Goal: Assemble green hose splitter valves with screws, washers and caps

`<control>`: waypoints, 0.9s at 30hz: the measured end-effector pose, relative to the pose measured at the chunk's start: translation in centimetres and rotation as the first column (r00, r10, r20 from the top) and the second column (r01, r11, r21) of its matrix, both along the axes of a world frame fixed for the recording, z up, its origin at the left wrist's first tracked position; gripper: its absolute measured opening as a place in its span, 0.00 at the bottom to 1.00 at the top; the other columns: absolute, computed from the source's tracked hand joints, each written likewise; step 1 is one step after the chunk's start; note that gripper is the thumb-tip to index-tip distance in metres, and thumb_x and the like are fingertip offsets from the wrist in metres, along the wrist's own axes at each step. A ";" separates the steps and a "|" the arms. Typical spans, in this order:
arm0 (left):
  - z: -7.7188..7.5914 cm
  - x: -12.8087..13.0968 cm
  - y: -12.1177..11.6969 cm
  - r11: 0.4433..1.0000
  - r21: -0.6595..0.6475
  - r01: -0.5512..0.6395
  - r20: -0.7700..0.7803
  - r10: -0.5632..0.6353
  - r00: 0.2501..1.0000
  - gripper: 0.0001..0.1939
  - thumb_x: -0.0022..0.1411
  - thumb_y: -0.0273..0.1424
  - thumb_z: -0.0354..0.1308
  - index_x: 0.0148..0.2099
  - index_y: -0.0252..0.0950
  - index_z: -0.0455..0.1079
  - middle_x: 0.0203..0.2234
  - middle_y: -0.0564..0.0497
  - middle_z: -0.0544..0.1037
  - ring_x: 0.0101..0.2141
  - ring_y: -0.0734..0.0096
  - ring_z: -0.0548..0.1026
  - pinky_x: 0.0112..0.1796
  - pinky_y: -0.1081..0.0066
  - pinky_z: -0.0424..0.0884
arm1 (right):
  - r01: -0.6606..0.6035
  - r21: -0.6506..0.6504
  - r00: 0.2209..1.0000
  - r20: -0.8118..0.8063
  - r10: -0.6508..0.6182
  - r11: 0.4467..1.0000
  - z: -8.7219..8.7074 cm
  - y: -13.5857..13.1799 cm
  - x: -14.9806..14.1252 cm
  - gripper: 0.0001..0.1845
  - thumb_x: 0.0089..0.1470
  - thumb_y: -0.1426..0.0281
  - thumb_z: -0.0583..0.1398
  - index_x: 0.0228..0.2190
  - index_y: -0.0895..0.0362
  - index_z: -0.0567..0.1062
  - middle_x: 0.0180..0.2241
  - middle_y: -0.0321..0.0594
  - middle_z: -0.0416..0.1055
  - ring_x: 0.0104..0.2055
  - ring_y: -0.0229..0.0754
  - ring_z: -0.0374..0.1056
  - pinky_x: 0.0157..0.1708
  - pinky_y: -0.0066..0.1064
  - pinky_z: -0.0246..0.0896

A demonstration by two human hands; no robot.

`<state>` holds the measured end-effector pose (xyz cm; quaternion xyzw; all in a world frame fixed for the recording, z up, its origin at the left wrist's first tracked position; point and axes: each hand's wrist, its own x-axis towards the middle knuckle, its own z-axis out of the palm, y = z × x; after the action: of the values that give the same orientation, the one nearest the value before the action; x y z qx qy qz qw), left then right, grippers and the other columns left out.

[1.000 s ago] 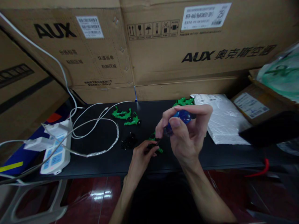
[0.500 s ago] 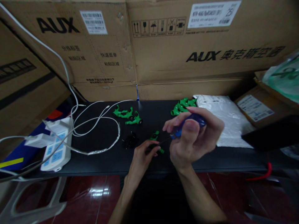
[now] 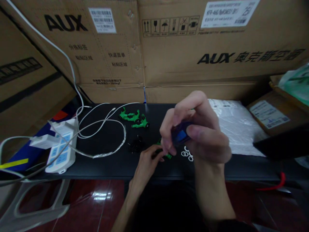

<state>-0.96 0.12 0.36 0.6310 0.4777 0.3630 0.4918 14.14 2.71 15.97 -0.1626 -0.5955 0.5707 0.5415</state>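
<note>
My right hand (image 3: 202, 132) is wrapped round the blue handle of a screwdriver (image 3: 180, 134), raised above the table. Motion blurs the hand a little, and the screwdriver's shaft and tip are hidden behind the fingers. Low on the table, my left hand (image 3: 148, 158) pinches a green Y-shaped plastic fitting (image 3: 168, 156), mostly covered by fingers. A cluster of small black parts (image 3: 136, 144) lies just left of that hand. Several white rings (image 3: 187, 154) lie to the right of the fitting, partly behind my right wrist.
More green fittings (image 3: 141, 122) lie farther back. White cables (image 3: 124, 135) loop across the left side near a power strip (image 3: 64, 145). A white plastic package (image 3: 234, 129) and a dark flat object (image 3: 282, 141) are at the right. Large cardboard boxes (image 3: 169, 71) wall off the back.
My right hand has turned over round the screwdriver handle, hiding the shaft and the green fittings at the back right. White rings now show. My left hand keeps its pinch, and the view has shifted slightly.
</note>
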 end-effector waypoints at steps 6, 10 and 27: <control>-0.1 0.1 0.1 1.000 -0.019 -0.021 0.008 0.021 1.000 0.11 0.65 0.37 0.64 0.47 0.39 0.79 0.38 0.50 0.84 0.27 0.69 0.82 0.32 0.71 0.77 | -0.271 -0.030 0.962 0.028 0.272 0.962 0.1 1.9 0.2 0.20 0.57 0.55 0.60 0.23 0.56 0.73 0.16 0.29 0.60 0.13 0.28 0.49 0.13 0.24 0.43; -0.2 0.2 -0.1 0.999 -0.027 -0.038 0.009 0.039 0.999 0.12 0.64 0.39 0.65 0.47 0.40 0.79 0.39 0.51 0.84 0.27 0.70 0.82 0.32 0.72 0.76 | 0.114 -0.048 0.986 -0.115 -0.119 0.992 -1.0 0.9 -1.4 0.17 0.57 0.57 0.62 0.23 0.55 0.73 0.17 0.29 0.54 0.14 0.28 0.44 0.13 0.25 0.36; -0.3 0.1 0.1 0.997 -0.077 -0.031 0.026 0.033 0.999 0.10 0.64 0.35 0.65 0.46 0.37 0.79 0.38 0.50 0.85 0.27 0.70 0.82 0.32 0.73 0.76 | -0.361 -0.050 0.932 -0.060 0.358 0.931 0.3 2.7 -0.4 0.08 0.54 0.68 0.58 0.25 0.58 0.71 0.16 0.30 0.63 0.12 0.30 0.54 0.11 0.23 0.48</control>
<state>-0.83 0.20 0.08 0.5990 0.4945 0.3610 0.5161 13.70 5.44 16.24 -0.0529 -0.5841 0.6816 0.4375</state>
